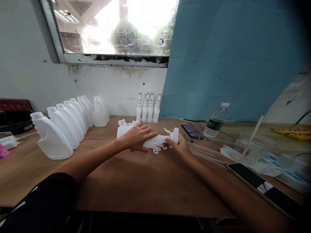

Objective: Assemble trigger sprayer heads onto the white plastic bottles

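A white spray bottle [153, 141] lies on its side above the table, its base to the left and its neck to the right. Over its body, my left hand [139, 136] is closed round it, palm down. My right hand [182, 147] grips the white trigger sprayer head [175, 134] at the neck end, with the trigger pointing up and left. Whether the head is fastened to the bottle is hidden by my fingers. Several small white rings [156, 149] lie just under the bottle. Behind it is a pile of small white plastic parts [125, 122].
Several headless white bottles [54, 136] stand in a row at left. Several bottles with sprayer heads [145, 110] stand by the wall. At right are thin white tubes [206, 152], a phone [191, 131], a water bottle [216, 121], a larger phone [250, 176] and a clear cup [255, 144].
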Demonstrator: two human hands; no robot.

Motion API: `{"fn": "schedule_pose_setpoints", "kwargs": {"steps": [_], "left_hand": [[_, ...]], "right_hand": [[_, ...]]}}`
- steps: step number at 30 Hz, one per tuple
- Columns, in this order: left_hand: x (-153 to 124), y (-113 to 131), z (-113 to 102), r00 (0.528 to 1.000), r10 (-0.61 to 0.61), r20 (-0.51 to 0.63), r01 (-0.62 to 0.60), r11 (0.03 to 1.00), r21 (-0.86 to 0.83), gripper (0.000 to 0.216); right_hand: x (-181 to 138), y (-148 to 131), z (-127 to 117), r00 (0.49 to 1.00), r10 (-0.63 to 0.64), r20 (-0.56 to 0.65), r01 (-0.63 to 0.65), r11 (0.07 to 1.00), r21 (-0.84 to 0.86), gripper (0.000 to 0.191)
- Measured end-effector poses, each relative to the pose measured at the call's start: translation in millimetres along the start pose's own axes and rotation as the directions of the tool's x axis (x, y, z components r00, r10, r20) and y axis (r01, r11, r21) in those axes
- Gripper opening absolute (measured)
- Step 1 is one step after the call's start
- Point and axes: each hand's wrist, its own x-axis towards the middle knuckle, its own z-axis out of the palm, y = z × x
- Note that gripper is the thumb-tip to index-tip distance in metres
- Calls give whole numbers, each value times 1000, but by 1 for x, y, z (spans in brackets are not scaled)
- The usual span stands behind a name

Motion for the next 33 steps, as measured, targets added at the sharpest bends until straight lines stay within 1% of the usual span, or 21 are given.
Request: {"fn": "schedule_pose_setpoints", "kwargs": {"steps": [3, 6, 10, 15, 19, 21, 23, 25, 27, 28, 31, 33], "left_hand": [[0, 0, 0, 1000, -2, -7, 2, 1000, 13, 69], [0, -1, 0, 1000, 1, -20, 0, 1000, 19, 67], [1, -3, 2, 999, 35, -26, -34, 998, 47, 65], [1, -1, 6, 999, 40, -31, -39, 999, 37, 66], [1, 1, 5, 999, 14, -34, -14, 1000, -4, 66], [0, 1, 2, 999, -24, -40, 22, 998, -55, 65], [0, 1, -1, 995, -90, -53, 80, 983, -165, 67], [-1, 2, -5, 988, -148, -53, 124, 944, -306, 70], [-1, 5, -8, 985, -170, -40, 140, 902, -408, 71], [-1, 7, -9, 986, -166, -27, 138, 890, -435, 71], [0, 14, -11, 988, -155, 13, 143, 874, -465, 73], [0, 18, -11, 987, -159, 37, 157, 863, -481, 73]], "right_hand": [[0, 3, -1, 1000, 7, -16, -7, 1000, 17, 55], [-2, 4, 0, 1000, 17, -26, -16, 999, 38, 46], [-5, 2, 5, 1000, 25, -15, -24, 997, 75, 36], [-6, 5, 7, 999, 25, -34, -21, 994, 105, 32], [-3, 5, 4, 999, 33, -21, -30, 991, 127, 34], [-1, 0, 2, 999, 35, 20, -37, 988, 151, 41], [-2, -7, 2, 996, 30, 84, -44, 982, 182, 51], [-3, -13, 2, 984, 18, 178, -57, 975, 215, 60], [-6, -16, 4, 970, 5, 243, -64, 969, 238, 61], [-7, -17, 6, 970, 1, 242, -61, 969, 240, 60], [-9, -17, 10, 989, 5, 145, -37, 975, 218, 54], [-9, -16, 11, 995, 11, 100, -32, 978, 205, 54]]}}
